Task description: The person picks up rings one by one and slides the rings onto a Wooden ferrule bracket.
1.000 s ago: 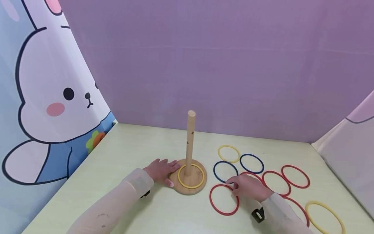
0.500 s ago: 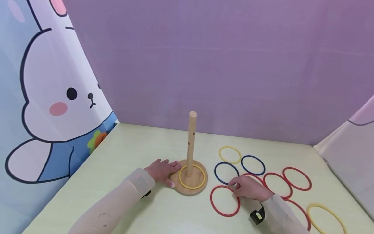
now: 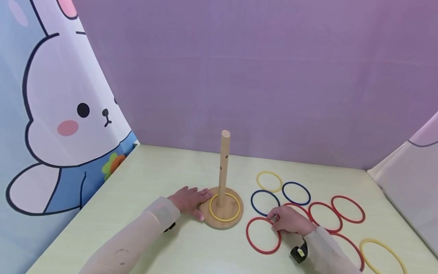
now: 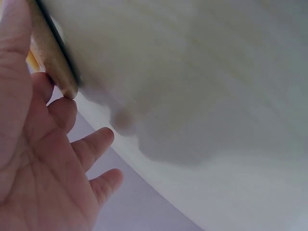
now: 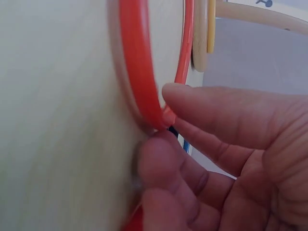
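Note:
A wooden ring-toss stand has a round base (image 3: 221, 225) and an upright post (image 3: 224, 167). Around the foot of the post lies a yellow ring (image 3: 224, 220). My left hand (image 3: 188, 200) rests with spread fingers at the left edge of the base; in the left wrist view, fingertips touch the rim of the base (image 4: 55, 62). To the right of the stand, my right hand (image 3: 291, 219) pinches the edge of a red ring (image 3: 265, 252) between thumb and fingers. The right wrist view shows that red ring (image 5: 137, 57) running down into the pinch.
Beyond the right hand lie two blue rings (image 3: 252, 201) and a yellow ring (image 3: 269, 172). Several more red rings (image 3: 348, 197) and another yellow ring (image 3: 383, 245) spread over the right of the table (image 3: 171, 167). A purple cloth (image 3: 219, 76) hangs behind the table.
The view has shifted very slightly. Both hands, the stand and the rings keep practically the same places.

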`<act>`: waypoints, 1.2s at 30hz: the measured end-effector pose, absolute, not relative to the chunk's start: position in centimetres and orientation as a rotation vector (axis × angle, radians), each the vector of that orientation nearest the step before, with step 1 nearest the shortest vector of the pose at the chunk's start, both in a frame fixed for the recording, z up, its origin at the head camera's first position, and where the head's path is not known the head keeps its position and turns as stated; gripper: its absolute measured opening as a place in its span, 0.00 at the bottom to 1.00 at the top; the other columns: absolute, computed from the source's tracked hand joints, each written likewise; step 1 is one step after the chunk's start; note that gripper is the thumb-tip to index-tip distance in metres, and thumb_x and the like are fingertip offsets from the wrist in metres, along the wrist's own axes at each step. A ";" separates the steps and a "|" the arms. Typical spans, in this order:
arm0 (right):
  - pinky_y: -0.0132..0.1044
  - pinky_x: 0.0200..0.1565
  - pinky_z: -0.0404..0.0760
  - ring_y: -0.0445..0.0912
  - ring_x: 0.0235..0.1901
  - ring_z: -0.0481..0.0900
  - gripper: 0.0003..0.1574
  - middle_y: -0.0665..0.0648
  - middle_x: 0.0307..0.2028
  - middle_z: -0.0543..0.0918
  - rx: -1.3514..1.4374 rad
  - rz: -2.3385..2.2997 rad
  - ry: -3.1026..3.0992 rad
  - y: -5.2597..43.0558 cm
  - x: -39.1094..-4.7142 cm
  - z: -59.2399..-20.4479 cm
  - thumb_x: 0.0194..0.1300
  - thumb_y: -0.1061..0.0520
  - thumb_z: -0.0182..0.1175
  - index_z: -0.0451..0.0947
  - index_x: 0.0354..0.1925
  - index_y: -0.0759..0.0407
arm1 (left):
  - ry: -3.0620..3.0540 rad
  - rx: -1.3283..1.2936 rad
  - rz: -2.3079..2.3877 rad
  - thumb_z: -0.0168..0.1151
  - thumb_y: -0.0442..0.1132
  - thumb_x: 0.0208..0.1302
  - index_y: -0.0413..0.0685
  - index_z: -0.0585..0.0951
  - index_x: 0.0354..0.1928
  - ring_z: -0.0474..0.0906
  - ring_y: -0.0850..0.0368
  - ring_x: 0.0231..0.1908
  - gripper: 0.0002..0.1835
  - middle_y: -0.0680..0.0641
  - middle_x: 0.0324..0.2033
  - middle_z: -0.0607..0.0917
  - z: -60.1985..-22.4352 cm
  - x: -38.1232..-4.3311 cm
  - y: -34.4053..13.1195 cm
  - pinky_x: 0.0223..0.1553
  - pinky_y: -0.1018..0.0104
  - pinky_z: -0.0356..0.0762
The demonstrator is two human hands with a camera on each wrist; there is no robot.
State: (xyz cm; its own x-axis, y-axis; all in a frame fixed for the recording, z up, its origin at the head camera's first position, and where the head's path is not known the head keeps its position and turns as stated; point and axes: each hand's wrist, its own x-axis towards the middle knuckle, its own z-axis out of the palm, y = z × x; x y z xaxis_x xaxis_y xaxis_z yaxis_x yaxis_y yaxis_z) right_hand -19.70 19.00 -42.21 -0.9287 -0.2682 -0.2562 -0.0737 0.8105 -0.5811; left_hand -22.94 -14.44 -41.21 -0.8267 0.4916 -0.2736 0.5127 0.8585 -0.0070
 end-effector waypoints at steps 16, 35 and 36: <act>0.34 0.23 0.73 0.45 0.16 0.71 0.13 0.54 0.26 0.76 -0.225 -0.921 2.582 18.9 -20.0 -42.6 0.52 0.71 0.66 0.78 0.35 0.59 | 2.796 0.735 -0.122 0.64 0.67 0.52 0.58 0.62 0.72 0.62 0.45 0.66 0.47 0.53 0.70 0.63 -41.5 -22.7 -14.1 0.65 0.46 0.57; 0.35 0.24 0.77 0.45 0.17 0.73 0.12 0.55 0.27 0.77 -0.261 -0.997 2.528 19.5 -19.9 -42.3 0.53 0.70 0.66 0.78 0.37 0.61 | 2.800 0.733 -0.152 0.63 0.67 0.52 0.57 0.62 0.72 0.63 0.45 0.66 0.47 0.53 0.70 0.63 -41.3 -22.5 -14.0 0.65 0.46 0.58; 0.36 0.24 0.77 0.46 0.18 0.73 0.12 0.55 0.27 0.77 -0.259 -0.999 2.531 19.5 -19.9 -42.2 0.53 0.69 0.67 0.78 0.37 0.61 | 2.799 0.731 -0.152 0.63 0.67 0.52 0.57 0.62 0.72 0.63 0.45 0.66 0.47 0.53 0.70 0.63 -41.3 -22.5 -14.0 0.65 0.46 0.58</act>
